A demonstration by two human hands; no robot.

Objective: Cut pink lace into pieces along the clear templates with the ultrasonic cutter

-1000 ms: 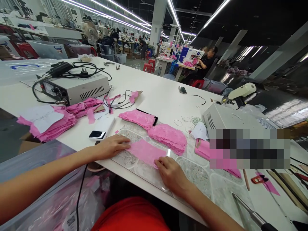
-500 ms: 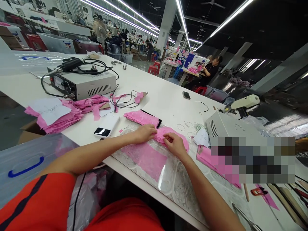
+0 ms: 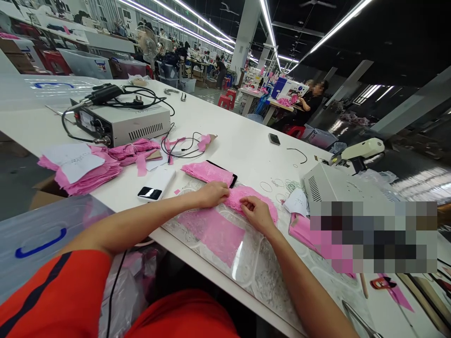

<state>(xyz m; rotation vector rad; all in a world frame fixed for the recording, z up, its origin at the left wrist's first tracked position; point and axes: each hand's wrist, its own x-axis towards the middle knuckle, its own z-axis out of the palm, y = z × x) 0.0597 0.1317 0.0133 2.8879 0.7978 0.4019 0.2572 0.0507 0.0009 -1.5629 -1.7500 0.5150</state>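
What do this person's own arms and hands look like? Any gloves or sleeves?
The left hand and right hand are ungloved, and the left forearm and right forearm are bare. A short red-orange sleeve with a dark stripe shows on the left; no right sleeve is visible.

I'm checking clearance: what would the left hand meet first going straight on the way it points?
The left hand would likely meet the pink lace stack at its fingertips; contact is hard to judge.
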